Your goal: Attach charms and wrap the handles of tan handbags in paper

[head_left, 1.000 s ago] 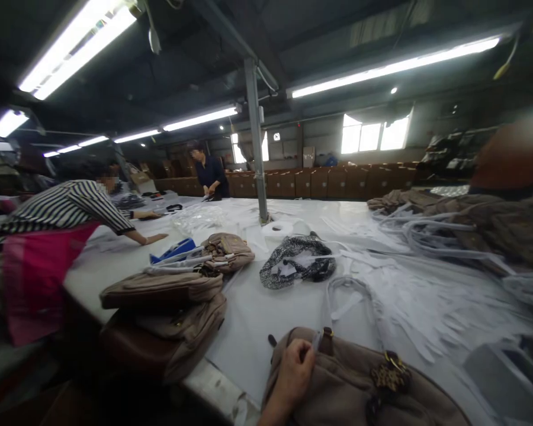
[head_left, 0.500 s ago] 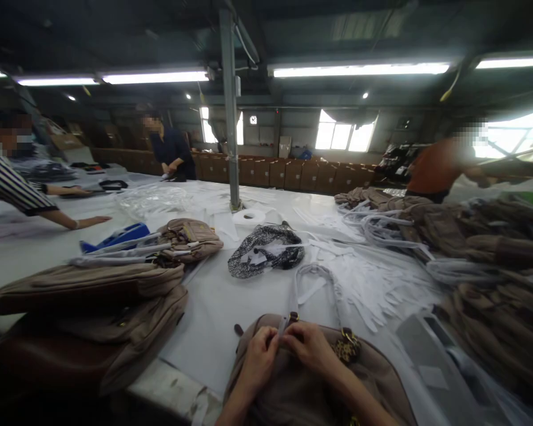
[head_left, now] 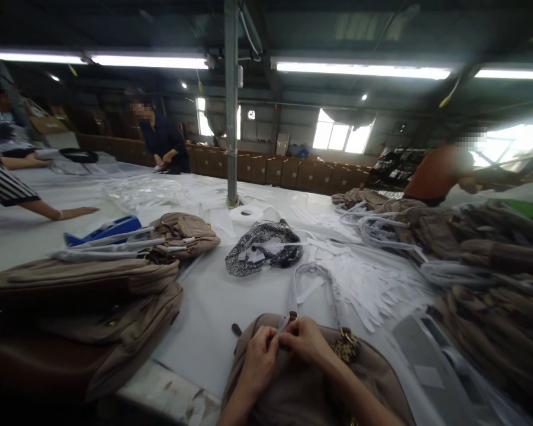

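A taupe handbag (head_left: 373, 367) lies in front of me at the table's near edge. Its handle (head_left: 313, 267), wrapped in whitish covering, stands up beyond my hands. Near the left end of the handle, my left hand (head_left: 261, 355) is closed in a pinch on a narrow white strip (head_left: 283, 323). My right hand (head_left: 308, 343) is pinched against the same strip, fingertips touching or nearly touching the left ones. The strip's lower end is hidden by the fingers. A leopard-print piece (head_left: 344, 350) hangs by the handle's right gold ring.
Stacked taupe bags (head_left: 133, 331) lie left, with a blue tape dispenser (head_left: 109, 231) behind. A black-and-white patterned bundle (head_left: 262, 251), a white roll (head_left: 246, 213) and loose white strips (head_left: 368, 284) lie ahead. At right are a grey dispenser (head_left: 430, 361) and piled bags (head_left: 484, 319). Co-workers stand around.
My view has shifted slightly, moving the left-hand stack further left in the picture. Both hands keep nearly the same pinch on the strip. The striped-sleeved co-worker's far hand has moved left.
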A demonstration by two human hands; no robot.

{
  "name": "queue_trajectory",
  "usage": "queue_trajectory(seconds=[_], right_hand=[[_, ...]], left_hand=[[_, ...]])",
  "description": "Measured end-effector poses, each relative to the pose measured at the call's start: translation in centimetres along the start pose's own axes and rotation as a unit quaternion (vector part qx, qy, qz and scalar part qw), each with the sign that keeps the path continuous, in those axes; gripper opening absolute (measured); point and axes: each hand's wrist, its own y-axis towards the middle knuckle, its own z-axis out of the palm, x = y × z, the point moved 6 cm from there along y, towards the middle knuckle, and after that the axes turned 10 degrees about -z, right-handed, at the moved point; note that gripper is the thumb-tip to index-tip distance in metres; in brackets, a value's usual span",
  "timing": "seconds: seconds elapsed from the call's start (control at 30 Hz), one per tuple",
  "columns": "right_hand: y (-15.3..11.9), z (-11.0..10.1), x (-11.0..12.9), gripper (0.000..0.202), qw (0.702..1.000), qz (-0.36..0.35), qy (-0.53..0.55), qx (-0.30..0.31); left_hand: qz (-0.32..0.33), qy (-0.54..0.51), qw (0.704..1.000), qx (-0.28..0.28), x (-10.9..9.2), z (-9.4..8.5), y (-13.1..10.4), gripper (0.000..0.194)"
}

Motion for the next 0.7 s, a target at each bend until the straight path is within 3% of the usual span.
queue_trajectory(seconds=[0.2, 0.43, 0.6, 0.7], right_hand=[[0.2, 0.1, -0.5, 0.020, 0.999, 0.029, 0.005, -0.013], [0.0, -0.6, 0.6, 0.016, 0.998, -0.010, -0.020, -0.058], [0.0, -0.2, 0.6, 0.014, 0.998, -0.045, 0.011, -0.031], [-0.1, -0.1, 0.6, 0.013, 0.997, -0.064, 0.015, -0.049]], left_hand=[[0.000, 0.004, 1.000, 0.007, -0.1, 0.0, 0.1, 0.023], [0.004, 0.002, 0.999, 0.036, -0.3, -0.3, -0.1, 0.019], [-0.021, -0.036, 0.997, 0.060, -0.1, -0.4, 0.2, 0.022], [-0.036, -0.053, 0.996, 0.061, 0.1, -0.4, 0.5, 0.021]])
